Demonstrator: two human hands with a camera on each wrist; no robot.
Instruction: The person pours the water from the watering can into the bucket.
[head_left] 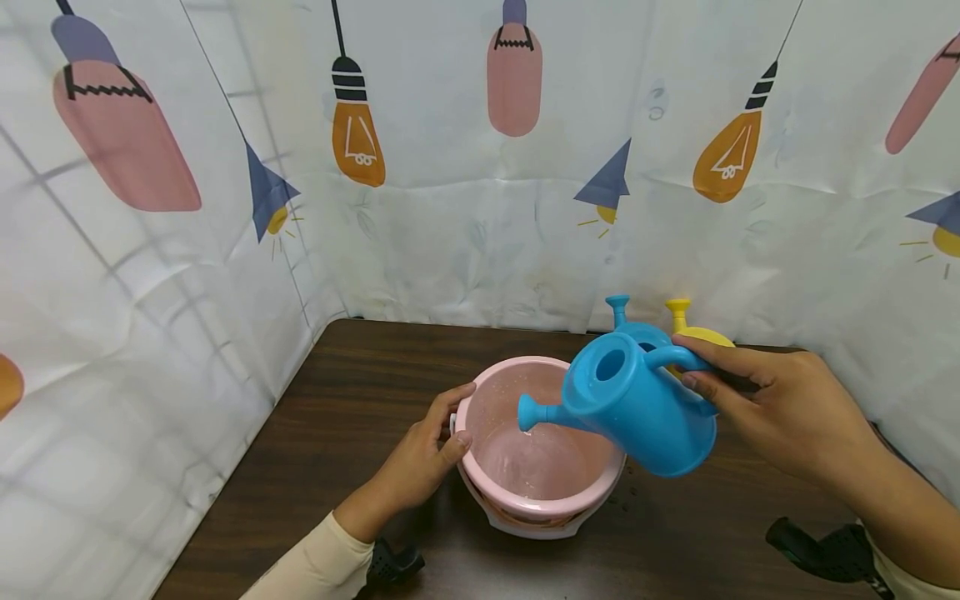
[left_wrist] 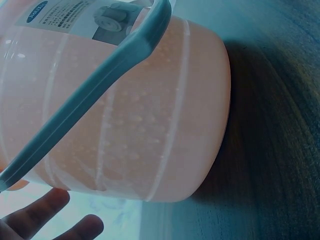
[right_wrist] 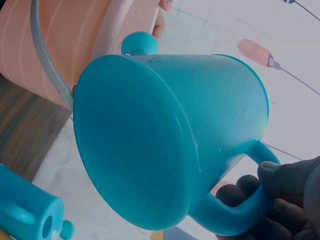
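A pink bucket stands on the dark table, with droplets and a wet sheen inside it. My left hand grips its left rim, thumb on the rim and fingers round the outer wall. Below that hand, the bucket's grey carrying handle hangs slantwise across its side. My right hand holds a blue watering can by its curved handle. The can leans left with its spout head over the bucket's opening, and a small glint of water shows at the head. Droplets cling to the can's side.
Behind the held can stand a second blue watering can and a yellow watering can, both partly hidden. Drops of water dot the wood-grain table right of the bucket. A white lamp-patterned sheet hangs along the back and left.
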